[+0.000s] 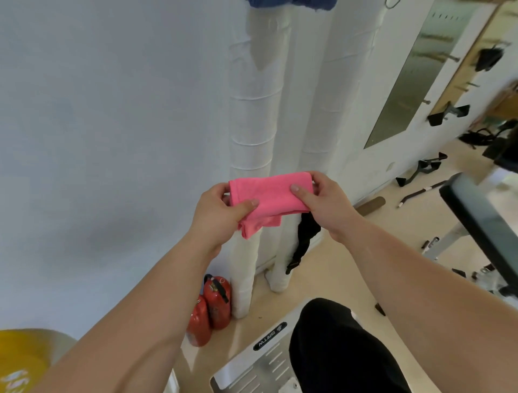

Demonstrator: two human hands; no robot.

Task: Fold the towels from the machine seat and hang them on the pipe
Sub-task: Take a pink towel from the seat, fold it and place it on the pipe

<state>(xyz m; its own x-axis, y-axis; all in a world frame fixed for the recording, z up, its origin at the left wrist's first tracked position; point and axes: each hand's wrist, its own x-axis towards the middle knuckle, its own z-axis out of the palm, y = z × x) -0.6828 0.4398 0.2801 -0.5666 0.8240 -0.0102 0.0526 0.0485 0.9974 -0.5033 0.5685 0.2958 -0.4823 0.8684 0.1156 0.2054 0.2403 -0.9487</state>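
A pink towel (pixel 273 195), folded into a short band, is held up in front of two white wrapped pipes (pixel 253 117). My left hand (pixel 221 216) pinches its left end, thumb on the front. At the right end my right hand (pixel 326 199) pinches the towel the same way. A loose corner of the towel hangs below my left thumb. At the top edge of the frame a blue cloth (pixel 294 3) hangs over something above the pipes.
Two red fire extinguishers (pixel 210 308) stand at the foot of the left pipe. A black strap (pixel 304 241) hangs by the right pipe. A machine with a dark padded seat (pixel 482 221) is at right, a footplate (pixel 260 356) below, a yellow weight plate (pixel 19 362) bottom left.
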